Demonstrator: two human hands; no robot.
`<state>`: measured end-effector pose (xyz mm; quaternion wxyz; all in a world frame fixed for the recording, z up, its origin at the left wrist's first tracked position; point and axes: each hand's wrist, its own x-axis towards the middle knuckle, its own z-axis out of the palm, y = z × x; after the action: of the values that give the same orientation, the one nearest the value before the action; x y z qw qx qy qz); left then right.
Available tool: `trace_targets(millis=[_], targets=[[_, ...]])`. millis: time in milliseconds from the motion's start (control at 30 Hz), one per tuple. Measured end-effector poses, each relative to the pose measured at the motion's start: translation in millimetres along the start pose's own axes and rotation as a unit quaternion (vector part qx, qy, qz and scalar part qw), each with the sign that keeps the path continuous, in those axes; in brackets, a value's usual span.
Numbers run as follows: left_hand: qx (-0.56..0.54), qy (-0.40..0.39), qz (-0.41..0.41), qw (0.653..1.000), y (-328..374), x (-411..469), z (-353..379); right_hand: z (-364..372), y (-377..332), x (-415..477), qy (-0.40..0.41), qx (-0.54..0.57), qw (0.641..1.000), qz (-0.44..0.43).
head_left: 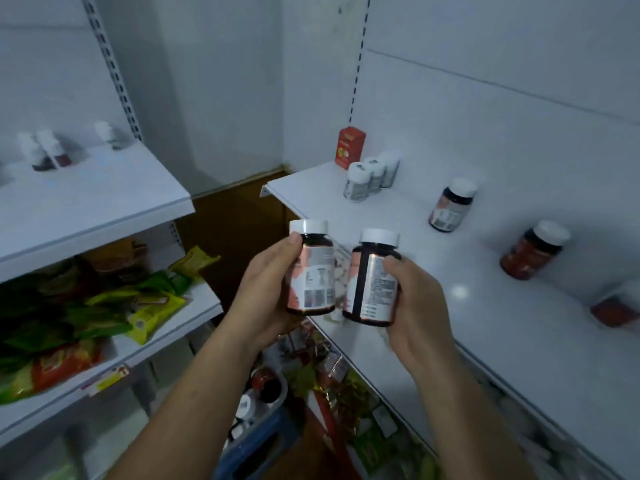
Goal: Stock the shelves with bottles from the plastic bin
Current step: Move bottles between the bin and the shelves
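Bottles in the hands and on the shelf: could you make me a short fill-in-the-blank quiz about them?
1. The left hand grips the left bottle and the right hand grips the right bottle; both caps are ____.
2. The red carton stands at the back of the shelf on the person's ____ side.
3. Beside the red carton stand ____ small pale bottles in a row.
Missing words: white; right; three.
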<state>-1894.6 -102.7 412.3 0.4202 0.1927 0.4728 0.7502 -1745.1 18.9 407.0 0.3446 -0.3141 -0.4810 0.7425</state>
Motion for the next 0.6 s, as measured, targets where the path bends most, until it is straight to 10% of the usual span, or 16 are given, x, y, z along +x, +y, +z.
trace_targets(millis=[600], targets=[[0.001,-0.197,-0.166,0.966,-81,6,154,-145,-46,-98,0.208,0.029,0.972,-0.108]])
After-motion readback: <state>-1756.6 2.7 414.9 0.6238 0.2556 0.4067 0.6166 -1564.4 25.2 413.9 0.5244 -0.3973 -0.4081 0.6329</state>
